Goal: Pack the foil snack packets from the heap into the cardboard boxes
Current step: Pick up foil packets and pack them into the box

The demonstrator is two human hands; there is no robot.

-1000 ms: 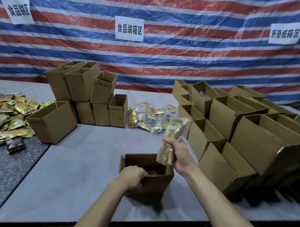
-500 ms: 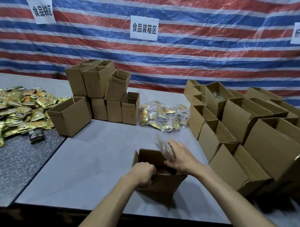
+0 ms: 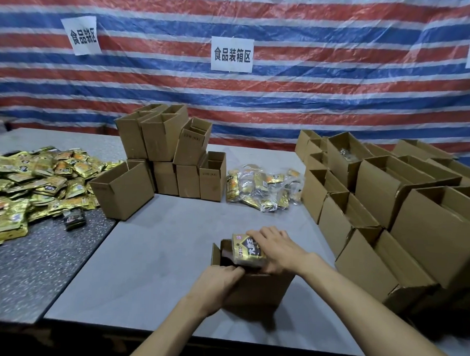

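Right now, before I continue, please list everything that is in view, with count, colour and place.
foil snack packets: large heap, gold, left, on the dark speckled table
clear bags of packets: small pile, gold inside, back of the grey table
small cardboard boxes: several, brown, stacked back centre-left
large cardboard box: one, brown, beside the heap
open cardboard boxes: many, brown, rows on the right
packing box: one, brown, front centre
snack packet: one, gold and black, at the packing box's mouth
paper signs: three, white, on the striped tarp
left grip: one, holds the packing box's near rim
right grip: one, holds the snack packet
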